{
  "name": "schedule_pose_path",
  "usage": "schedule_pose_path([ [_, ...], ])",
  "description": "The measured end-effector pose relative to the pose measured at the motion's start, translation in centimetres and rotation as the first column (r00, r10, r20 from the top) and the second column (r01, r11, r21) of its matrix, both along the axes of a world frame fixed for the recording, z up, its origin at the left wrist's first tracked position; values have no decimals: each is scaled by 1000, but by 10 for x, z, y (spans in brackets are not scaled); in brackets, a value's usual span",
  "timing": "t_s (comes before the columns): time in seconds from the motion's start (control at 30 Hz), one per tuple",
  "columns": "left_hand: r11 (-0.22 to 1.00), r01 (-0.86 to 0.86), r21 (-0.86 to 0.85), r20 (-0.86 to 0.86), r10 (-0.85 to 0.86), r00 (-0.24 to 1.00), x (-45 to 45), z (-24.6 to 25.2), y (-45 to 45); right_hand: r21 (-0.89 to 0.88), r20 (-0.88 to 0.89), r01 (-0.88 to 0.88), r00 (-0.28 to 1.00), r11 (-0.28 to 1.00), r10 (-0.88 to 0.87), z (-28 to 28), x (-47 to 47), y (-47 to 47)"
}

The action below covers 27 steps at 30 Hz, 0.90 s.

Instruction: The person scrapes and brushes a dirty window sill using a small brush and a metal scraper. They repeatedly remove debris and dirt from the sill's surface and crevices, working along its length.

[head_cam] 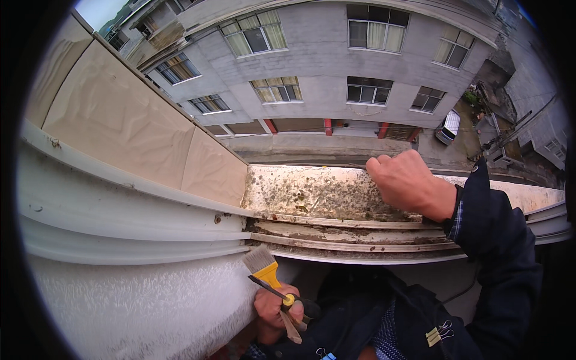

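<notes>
My left hand (276, 310), low in the view, is closed around a yellow-ferruled paintbrush (265, 266) with grey bristles and a screwdriver (268, 288) with a dark shaft and a yellow and black handle. A worn wooden piece sticks out below the fingers. My right hand (405, 180) is bent into a fist over the outer window sill (310, 191), which is pale and stained with dark dirt. Whether its fingers hold anything cannot be seen. Nearer my body run the dirty tracks of the sliding window frame (351, 236).
Beige wall tiles (117, 117) and a white window frame jamb (135, 216) rise at the left, above a textured white wall (135, 297). Beyond the sill is a drop to a street with a parked car (448, 127) and a grey building (315, 67).
</notes>
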State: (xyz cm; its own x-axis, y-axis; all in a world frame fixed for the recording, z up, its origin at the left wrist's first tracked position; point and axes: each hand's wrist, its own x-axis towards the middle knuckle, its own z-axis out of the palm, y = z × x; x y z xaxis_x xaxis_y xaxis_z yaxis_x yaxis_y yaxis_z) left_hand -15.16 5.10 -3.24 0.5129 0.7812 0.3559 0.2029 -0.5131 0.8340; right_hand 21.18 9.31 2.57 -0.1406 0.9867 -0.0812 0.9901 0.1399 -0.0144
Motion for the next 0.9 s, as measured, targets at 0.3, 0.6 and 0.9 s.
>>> schedule_pose_path([
  [0.3,997,18,69,5,-18,1000,-8,-1,4,-38,-812,95,577,995,-87,35,-50,-24],
  [0.6,1000,-7,22,38,6,999,-15,-2,1,-318,-643,-33,742,947,-190,18,-112,5],
  [0.9,999,-16,32,39,15,999,-29,-8,1,-353,-690,-31,683,935,-238,9,-166,41],
])
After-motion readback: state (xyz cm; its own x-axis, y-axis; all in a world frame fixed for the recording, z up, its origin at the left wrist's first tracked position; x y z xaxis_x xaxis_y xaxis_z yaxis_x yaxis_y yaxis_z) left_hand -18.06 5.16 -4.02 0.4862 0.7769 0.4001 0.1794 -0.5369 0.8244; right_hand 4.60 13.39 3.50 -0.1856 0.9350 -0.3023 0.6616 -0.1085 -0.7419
